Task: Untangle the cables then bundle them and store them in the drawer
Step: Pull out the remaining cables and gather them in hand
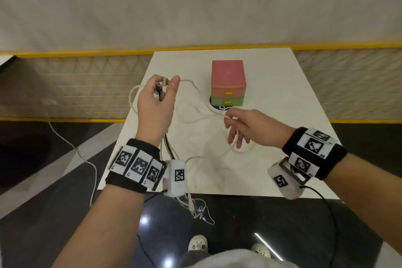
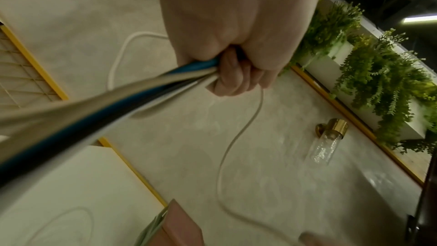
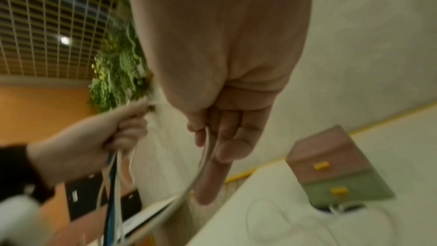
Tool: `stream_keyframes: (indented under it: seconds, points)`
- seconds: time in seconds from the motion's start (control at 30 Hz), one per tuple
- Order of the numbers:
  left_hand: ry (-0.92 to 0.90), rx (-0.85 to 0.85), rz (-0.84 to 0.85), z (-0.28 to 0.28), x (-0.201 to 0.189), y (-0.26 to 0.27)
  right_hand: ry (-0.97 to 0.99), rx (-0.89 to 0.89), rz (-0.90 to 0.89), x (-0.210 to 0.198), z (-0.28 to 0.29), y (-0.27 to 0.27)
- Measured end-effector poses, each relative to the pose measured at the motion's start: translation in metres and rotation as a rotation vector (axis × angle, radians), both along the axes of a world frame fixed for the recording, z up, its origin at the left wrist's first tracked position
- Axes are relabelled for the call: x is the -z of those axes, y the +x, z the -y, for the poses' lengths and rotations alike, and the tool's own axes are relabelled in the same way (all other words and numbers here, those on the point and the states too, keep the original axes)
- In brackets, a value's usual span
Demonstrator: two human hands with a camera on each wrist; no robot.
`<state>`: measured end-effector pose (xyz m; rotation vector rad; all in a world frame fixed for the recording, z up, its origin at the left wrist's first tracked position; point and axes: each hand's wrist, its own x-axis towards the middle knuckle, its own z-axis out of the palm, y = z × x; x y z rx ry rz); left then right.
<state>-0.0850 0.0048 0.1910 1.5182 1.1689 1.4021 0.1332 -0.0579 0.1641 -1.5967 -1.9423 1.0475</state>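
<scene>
Left hand (image 1: 155, 102) raised over table's (image 1: 272, 159) left edge, fingers curling tight round a bunch of cables (image 2: 151, 89) — white, blue, dark — w/ plug ends poking out top of fist, rest hanging down past wrist toward floor. Right hand (image 1: 250, 126) hovering low over table mid, thumb & forefinger pinching the white cable (image 1: 195, 113), other fingers hanging loose. White cable looping across tabletop btwn both hands. Drawer box (image 1: 228, 82) sitting near far side, pink over green, both drawers closed.
</scene>
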Motion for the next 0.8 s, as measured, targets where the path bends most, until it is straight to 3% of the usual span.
stream_keyframes:
  seconds: [0.17,0.27,0.33,0.4,0.53,0.67,0.73,0.8]
  points:
    - [-0.065,0.182,-0.099,0.026,0.006,0.002,-0.272,-0.138,0.083,0.077,0.044,-0.020]
    - [-0.121,0.278,-0.238,0.038,0.008,0.001,-0.368,-0.235,0.249,0.117,0.064,-0.025]
    - [-0.171,0.378,-0.380,0.047,0.011,-0.001,-0.353,-0.269,0.401,0.122,0.066,-0.020]
    - [-0.244,0.462,-0.427,0.058,0.014,-0.003,-0.313,-0.220,0.439,0.110,0.061,-0.013]
    - [-0.290,0.512,-0.311,0.071,0.015,0.005,-0.135,-0.037,0.126,0.055,0.044,-0.005]
    - [-0.231,0.533,-0.229,0.080,0.008,0.031,-0.079,-0.141,-0.221,0.005,0.040,-0.037]
    - [-0.154,0.481,-0.183,0.079,0.003,0.040,-0.089,-0.129,-0.481,-0.004,0.041,-0.054]
    - [-0.139,0.430,-0.083,0.072,0.000,0.042,-0.094,-0.098,-0.624,0.003,0.041,-0.064]
